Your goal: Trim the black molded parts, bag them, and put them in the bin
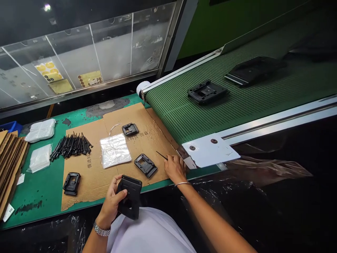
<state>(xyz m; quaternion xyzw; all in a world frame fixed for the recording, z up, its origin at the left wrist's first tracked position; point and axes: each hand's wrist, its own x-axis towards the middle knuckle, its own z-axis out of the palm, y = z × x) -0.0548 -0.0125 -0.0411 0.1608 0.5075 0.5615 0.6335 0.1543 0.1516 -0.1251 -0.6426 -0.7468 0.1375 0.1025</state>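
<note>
A flat black plastic frame (131, 193) is tilted up near my body, with my left hand (114, 198) closed around its left edge, thumb on its face. Near the conveyor's corner, my right hand (176, 169) is closed on a thin dark rod (161, 155) whose tip points left; its other end is hidden in the fingers. Between the hands lies a black plastic part with a square opening (145, 165). Similar parts lie farther back (130, 129) and at the left (71, 183) on the cardboard sheet (97, 189).
A pile of black pins (71, 144) and clear plastic bags (115, 151) lie on the table. Stacked cardboard (10, 165) stands at the far left. The green conveyor belt (171, 112), carrying black parts (207, 92), rises to the right, with a white plate (207, 151) at its near corner.
</note>
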